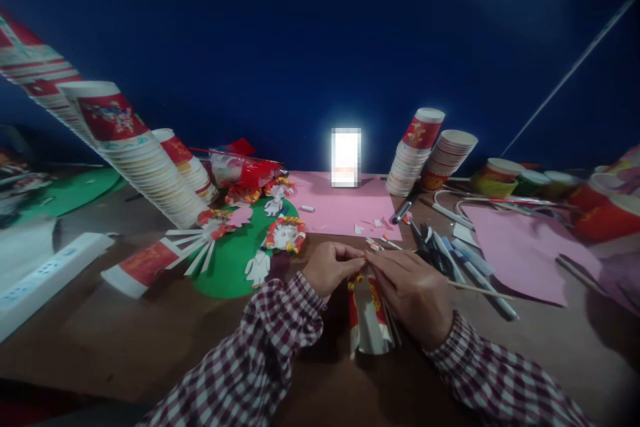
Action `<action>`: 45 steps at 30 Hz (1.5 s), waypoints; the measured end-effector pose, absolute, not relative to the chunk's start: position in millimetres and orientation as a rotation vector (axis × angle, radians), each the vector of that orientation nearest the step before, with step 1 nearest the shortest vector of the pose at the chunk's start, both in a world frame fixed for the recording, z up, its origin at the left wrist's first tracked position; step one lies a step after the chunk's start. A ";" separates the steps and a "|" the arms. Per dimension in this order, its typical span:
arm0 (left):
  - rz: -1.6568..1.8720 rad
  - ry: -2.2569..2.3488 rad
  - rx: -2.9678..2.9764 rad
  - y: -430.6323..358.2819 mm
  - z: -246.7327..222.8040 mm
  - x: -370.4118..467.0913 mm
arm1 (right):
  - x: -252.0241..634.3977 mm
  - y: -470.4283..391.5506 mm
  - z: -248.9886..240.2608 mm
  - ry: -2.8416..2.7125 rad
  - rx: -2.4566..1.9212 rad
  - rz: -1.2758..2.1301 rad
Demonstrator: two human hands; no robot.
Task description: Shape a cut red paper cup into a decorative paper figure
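A red and white paper cup piece [369,320], cut or folded into strips, lies at the middle front of the brown table. My left hand [333,268] pinches its far end between thumb and fingers. From the right, my right hand [415,287] closes on the same piece, its fingers pressed together and touching the left fingertips. The exact spot where the fingertips meet is too small to make out. Small paper scraps [375,244] lie just beyond the hands.
Green paper [225,277] with cup-rim rings and white cutouts lies left. Pink sheets [345,213] lie behind and right. Stacked cups [150,167] lean at left, others [410,153] at back right. Pens [480,280] and scissors [433,247] lie right; a power strip [45,277] far left.
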State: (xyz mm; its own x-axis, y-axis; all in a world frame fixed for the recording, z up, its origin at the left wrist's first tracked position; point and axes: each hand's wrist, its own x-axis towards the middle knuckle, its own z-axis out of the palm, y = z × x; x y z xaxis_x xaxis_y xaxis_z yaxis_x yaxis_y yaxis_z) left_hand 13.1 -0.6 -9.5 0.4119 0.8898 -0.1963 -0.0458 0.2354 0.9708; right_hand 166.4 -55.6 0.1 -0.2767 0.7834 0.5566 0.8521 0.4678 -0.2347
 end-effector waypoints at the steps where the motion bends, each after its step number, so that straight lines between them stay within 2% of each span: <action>1: 0.798 0.923 1.142 -0.5 -9.4 13.4 | 167.0 -55.0 -0.7 -2.087 -1.346 -0.130; 9: 0.744 0.877 1.201 4.7 -12.5 13.4 | 169.3 -52.4 -0.3 -1.993 -1.336 -0.019; 45: 0.731 0.847 1.138 3.0 -13.7 8.8 | 167.8 -55.2 2.0 -2.055 -1.324 -0.067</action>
State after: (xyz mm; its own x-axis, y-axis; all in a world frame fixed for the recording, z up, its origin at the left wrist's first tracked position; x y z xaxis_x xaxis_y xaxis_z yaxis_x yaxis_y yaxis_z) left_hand 8.8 3.0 -13.7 0.4962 0.8458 -0.1957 -0.0701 0.2637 0.9621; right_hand 167.8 -55.2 2.0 -0.2492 0.7864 0.5653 0.8214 0.4808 -0.3068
